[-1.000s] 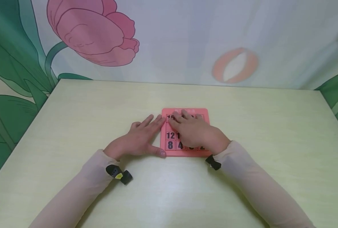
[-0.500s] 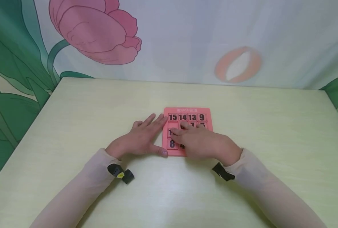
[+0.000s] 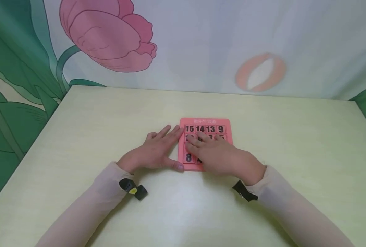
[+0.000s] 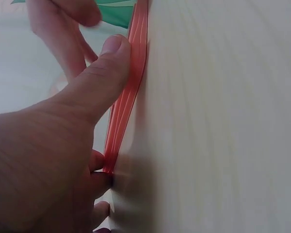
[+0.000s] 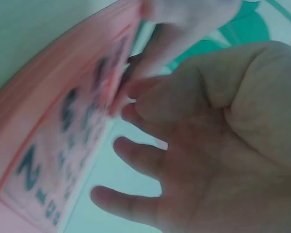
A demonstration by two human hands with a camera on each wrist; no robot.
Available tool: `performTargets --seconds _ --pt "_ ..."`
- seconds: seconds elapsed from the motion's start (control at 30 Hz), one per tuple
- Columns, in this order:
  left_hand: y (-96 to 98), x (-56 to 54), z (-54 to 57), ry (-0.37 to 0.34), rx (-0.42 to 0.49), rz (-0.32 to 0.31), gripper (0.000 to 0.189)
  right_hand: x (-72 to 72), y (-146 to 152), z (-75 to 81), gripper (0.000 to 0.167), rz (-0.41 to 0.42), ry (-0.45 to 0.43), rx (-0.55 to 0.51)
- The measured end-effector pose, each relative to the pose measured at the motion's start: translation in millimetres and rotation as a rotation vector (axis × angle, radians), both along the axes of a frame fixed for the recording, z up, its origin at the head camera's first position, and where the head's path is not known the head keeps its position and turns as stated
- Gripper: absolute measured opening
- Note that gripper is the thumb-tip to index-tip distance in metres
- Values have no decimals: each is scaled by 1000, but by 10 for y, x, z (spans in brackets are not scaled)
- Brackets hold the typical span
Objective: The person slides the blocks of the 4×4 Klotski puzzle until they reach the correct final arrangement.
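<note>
A pink sliding number puzzle [image 3: 231, 132] lies flat on the table, its top row reading 15, 14, 13, 9. My left hand [image 3: 156, 150] rests at its left side with fingers spread: fingertips at the upper left edge, thumb at the lower left corner. In the left wrist view that thumb [image 4: 99, 80] lies against the puzzle's layered red side [image 4: 128, 94]. Over the tiles is my right hand [image 3: 218, 154], its fingertips at the second row on a tile [image 3: 186, 139] in the leftmost column. That hand covers much of the lower right tiles. The right wrist view is blurred.
A pale wooden table [image 3: 183, 209] surrounds the puzzle. Behind it hangs a light curtain [image 3: 198, 44] printed with a pink flower and green leaves. Each wrist wears a black strap device, such as the left strap [image 3: 133, 188].
My right hand has drawn back toward me off the top row, then nudged the leftmost third-row tile up into the second-row gap. My left hand has stayed at the puzzle's edge.
</note>
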State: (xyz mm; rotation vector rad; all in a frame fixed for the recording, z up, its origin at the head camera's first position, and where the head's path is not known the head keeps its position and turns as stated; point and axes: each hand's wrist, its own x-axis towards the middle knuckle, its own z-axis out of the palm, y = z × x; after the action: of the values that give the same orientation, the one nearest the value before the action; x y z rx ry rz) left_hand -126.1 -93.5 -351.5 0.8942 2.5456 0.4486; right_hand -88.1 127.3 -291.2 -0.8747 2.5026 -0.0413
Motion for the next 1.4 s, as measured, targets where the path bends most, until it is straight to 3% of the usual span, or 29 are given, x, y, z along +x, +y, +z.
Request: performTargets --seconds 0.13,0.27,0.5,0.7,0.97,1.4 --pt "14 6 5 2 -3 3 119 146 46 46 56 76 -7 -12" --pt "12 5 2 8 -14 1 119 243 72 24 60 77 -17 2" --pt "-22 -1 -12 10 -24 8 118 141 80 -132 58 40 71 6" --pt "-45 1 -24 10 -17 15 118 102 126 -112 62 14 34 -20" --pt "15 4 19 9 -22 2 118 274 365 1 54 28 35 -51" --pt "18 6 9 -3 -13 26 120 485 131 -178 57 20 76 -61"
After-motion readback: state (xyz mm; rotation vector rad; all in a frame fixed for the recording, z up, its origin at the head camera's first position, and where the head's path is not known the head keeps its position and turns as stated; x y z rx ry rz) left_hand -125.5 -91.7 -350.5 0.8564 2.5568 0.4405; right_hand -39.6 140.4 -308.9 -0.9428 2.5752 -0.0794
